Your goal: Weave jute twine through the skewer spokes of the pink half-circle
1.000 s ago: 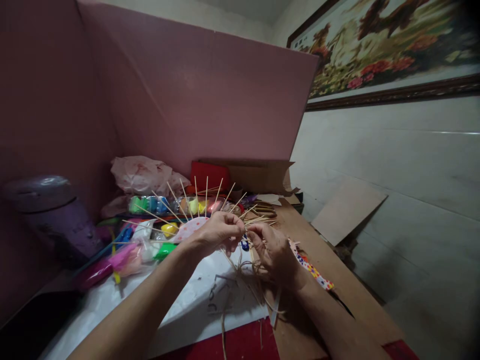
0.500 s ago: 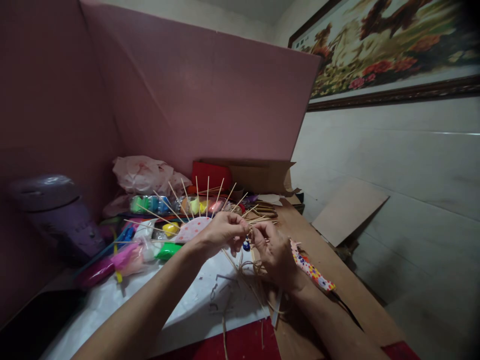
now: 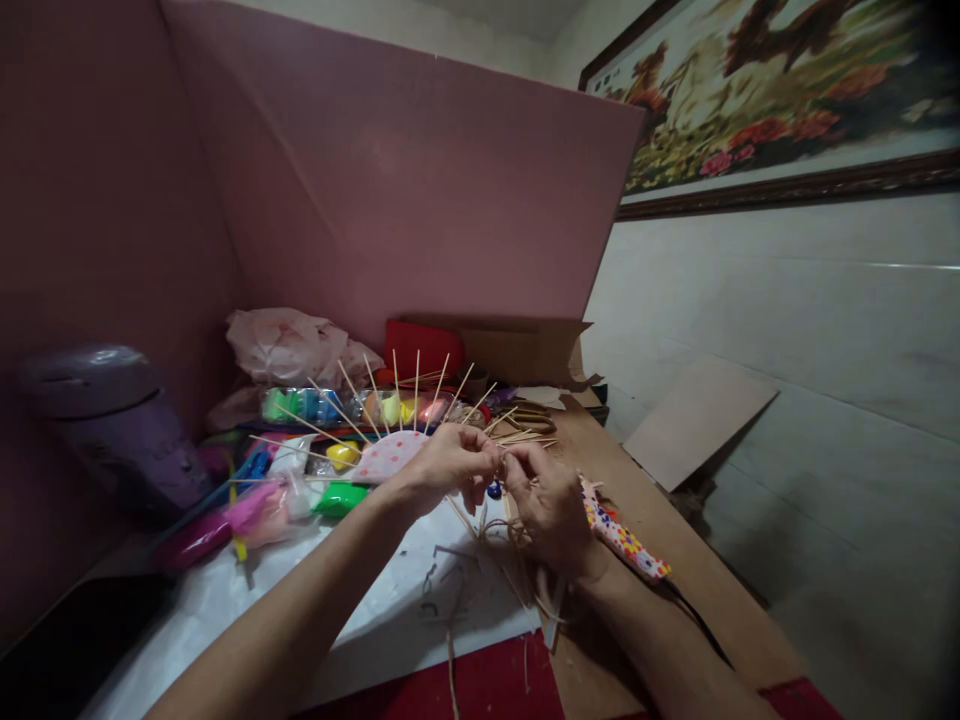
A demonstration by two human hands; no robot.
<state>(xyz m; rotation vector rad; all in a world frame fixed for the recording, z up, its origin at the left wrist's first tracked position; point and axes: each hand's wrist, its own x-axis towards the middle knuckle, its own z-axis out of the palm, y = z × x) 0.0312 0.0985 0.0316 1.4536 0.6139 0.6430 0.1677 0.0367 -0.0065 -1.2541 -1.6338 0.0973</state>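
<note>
My left hand (image 3: pixel 457 465) and my right hand (image 3: pixel 544 505) meet, fingertips pinched together, over the white sheet. Between them is a thin, beige bit of twine, mostly hidden by the fingers. Loops of tan twine (image 3: pixel 491 530) hang below my right hand. Just beyond my left wrist stands a pale half-disc with red dots (image 3: pixel 386 457), thin wooden sticks (image 3: pixel 417 390) fanning out from its curved edge. A small dark-blue round thing (image 3: pixel 493 489) shows under the fingertips.
Bagged coloured clay (image 3: pixel 341 498) lies to the left, near a lilac flask (image 3: pixel 120 430). A floral-patterned glue gun (image 3: pixel 622 540) with a black cord rests on cardboard (image 3: pixel 720 600) at right. A pink panel (image 3: pixel 420 200) stands behind. White paper (image 3: pixel 360 640) covers the front.
Both hands stay pinched in nearly the same place, the fingertips shifting only slightly. The fanned sticks and half-disc stay put.
</note>
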